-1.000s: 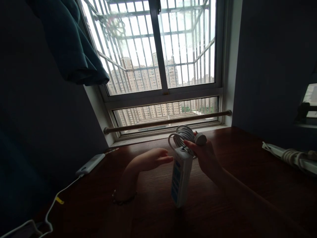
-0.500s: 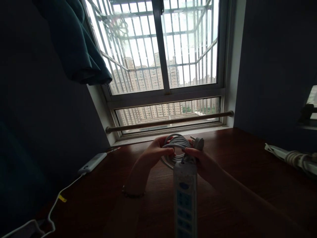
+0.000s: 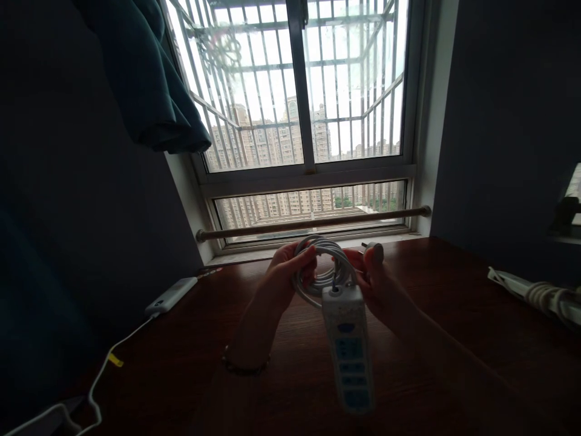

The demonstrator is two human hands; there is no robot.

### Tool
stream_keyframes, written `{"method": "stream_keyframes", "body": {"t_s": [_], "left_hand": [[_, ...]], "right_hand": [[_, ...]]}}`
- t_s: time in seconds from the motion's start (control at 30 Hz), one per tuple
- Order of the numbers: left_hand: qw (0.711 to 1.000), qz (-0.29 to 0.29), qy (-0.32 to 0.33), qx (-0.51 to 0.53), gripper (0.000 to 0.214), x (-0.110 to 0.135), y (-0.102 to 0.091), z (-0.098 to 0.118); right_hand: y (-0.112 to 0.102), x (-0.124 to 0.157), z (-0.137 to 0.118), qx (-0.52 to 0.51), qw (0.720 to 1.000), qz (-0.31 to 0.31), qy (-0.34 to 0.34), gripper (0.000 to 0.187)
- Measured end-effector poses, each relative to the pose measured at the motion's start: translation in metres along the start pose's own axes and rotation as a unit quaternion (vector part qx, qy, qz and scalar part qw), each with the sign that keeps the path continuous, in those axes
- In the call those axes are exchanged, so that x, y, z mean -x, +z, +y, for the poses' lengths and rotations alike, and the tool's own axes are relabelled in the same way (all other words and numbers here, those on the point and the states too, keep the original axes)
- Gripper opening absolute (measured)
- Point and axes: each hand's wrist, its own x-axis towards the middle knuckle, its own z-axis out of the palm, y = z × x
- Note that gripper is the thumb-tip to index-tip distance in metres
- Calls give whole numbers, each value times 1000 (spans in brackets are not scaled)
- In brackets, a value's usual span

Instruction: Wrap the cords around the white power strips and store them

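Note:
A white power strip (image 3: 349,348) with blue socket faces hangs below a coil of its own white cord (image 3: 327,280). My left hand (image 3: 289,269) is closed around the left side of the coil, thumb across the loops. On the right, my right hand (image 3: 376,280) has its thumb up against the plug (image 3: 373,249), whose metal prongs point left. Fingers of that hand reach behind the right side of the coil and are partly hidden. The strip tilts away from me with its lower end over the brown wooden surface (image 3: 281,375).
At the left lies a white block-shaped device (image 3: 171,297) with a white cable (image 3: 109,357) leading toward me. Another white strip with a wrapped cord (image 3: 540,292) lies at the right. Behind are a rail (image 3: 313,224), a barred window and a blue curtain (image 3: 149,91).
The coil and strip have risen slightly, and the strip's lower end has swung into view. My right hand has shifted right, its thumb now up at the plug. My left thumb has moved up across the loops.

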Motion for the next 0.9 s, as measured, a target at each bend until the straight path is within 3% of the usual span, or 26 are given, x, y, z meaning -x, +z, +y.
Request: {"method": "stream_keyframes", "body": {"t_s": [0.1, 0.27, 0.47, 0.6, 0.77, 0.9], "left_hand": [[999, 11, 18, 35, 26, 1, -8, 6], [1000, 10, 3, 27, 29, 2, -12, 10], [998, 36, -45, -27, 28, -1, -1, -1], [997, 61, -39, -38, 28, -2, 3, -4], [995, 78, -36, -47, 30, -3, 4, -5], [992, 97, -23, -73, 31, -6, 5, -9]], "right_hand": [[-14, -11, -3, -41, 998, 40, -5, 62], [-29, -22, -17, -49, 997, 48, -36, 54], [-18, -11, -34, -34, 977, 120, -175, 48], [-9, 2, -43, -15, 962, 107, -250, 29], [-7, 10, -45, 60, 960, 82, -261, 23], [-6, 15, -44, 134, 969, 48, -203, 26]]}}
